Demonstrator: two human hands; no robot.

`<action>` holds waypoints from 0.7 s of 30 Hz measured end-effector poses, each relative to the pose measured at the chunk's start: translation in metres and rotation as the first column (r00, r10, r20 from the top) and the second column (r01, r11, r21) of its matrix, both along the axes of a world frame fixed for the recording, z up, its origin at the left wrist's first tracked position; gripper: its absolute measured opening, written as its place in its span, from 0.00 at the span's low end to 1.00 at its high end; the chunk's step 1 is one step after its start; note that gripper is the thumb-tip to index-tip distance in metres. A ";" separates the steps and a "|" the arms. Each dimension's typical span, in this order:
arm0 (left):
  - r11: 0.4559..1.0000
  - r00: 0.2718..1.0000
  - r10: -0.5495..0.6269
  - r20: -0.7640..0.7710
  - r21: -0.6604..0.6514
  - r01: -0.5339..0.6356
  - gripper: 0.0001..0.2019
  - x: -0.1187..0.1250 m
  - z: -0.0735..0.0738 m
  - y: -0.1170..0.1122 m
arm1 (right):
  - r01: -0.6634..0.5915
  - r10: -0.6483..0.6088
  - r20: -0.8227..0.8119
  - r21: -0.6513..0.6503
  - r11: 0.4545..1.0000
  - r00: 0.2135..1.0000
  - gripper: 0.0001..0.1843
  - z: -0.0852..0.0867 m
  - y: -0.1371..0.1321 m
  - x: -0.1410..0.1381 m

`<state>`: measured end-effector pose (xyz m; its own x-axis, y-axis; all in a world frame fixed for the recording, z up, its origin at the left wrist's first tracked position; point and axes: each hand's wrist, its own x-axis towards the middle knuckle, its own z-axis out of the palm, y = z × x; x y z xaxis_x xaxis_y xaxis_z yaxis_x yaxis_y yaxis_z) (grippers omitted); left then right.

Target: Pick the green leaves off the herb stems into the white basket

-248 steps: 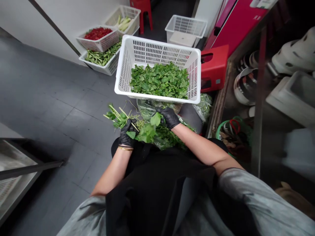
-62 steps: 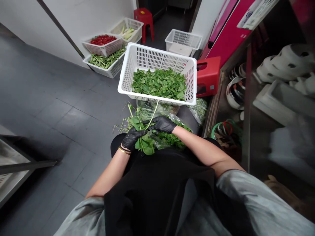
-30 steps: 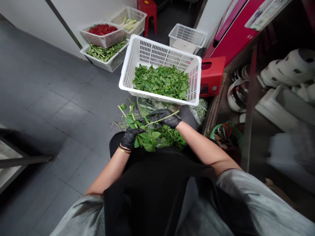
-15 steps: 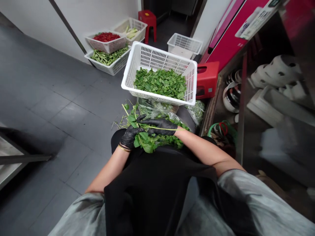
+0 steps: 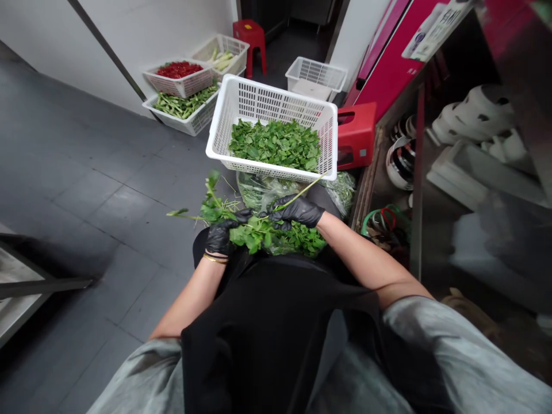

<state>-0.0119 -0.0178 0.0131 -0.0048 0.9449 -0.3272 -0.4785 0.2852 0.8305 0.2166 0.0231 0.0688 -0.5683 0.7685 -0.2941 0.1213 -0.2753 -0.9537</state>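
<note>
My left hand (image 5: 222, 234), in a black glove, is closed around a bunch of leafy green stems (image 5: 251, 234) above my lap. In its black glove, my right hand (image 5: 299, 211) pinches a long thin green stem (image 5: 304, 190) that slants up to the right, its tip in front of the basket's rim. Below the hands lie more loose greens (image 5: 304, 238) in a clear plastic bag. Just beyond them stands a white perforated basket (image 5: 271, 167), with a layer of picked green leaves (image 5: 276, 144) inside.
Clear bags of greens (image 5: 338, 190) lie under the basket, beside a red stool (image 5: 357, 135). Farther left are baskets of red chillies (image 5: 179, 70) and cut green vegetables (image 5: 185, 105). A metal shelf (image 5: 417, 190) with white containers runs along the right. Stem scraps litter the floor (image 5: 129, 213).
My right hand has drawn slightly away from the left, and its stem now points up to the right instead of lying level. The greens in my left hand spread farther left.
</note>
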 end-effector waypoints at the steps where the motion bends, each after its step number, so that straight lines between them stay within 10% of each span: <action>1: 0.999 1.000 -0.003 0.014 0.034 0.003 0.02 -0.005 0.003 0.004 | 0.039 -0.039 -0.035 -0.006 0.999 0.999 0.17 0.005 0.000 0.003; 9: 0.985 0.967 -0.145 -0.209 0.063 0.161 0.07 -0.022 0.027 0.005 | 0.038 -0.040 -0.114 -0.023 0.999 0.993 0.18 0.009 0.003 0.006; 16: 0.935 0.916 -0.330 -0.227 0.051 0.350 0.20 0.009 0.003 0.001 | -0.170 0.145 0.129 0.216 0.962 0.981 0.11 -0.014 0.009 -0.017; 19: 0.933 0.912 -0.357 -0.201 -0.039 0.357 0.16 -0.002 -0.002 -0.002 | -0.105 0.027 0.229 0.336 0.936 0.973 0.10 -0.006 0.027 0.013; 21: 0.940 0.936 -0.336 -0.107 -0.098 0.327 0.14 -0.010 0.002 -0.006 | 0.152 -0.217 0.151 0.357 0.922 0.964 0.09 -0.001 0.038 0.040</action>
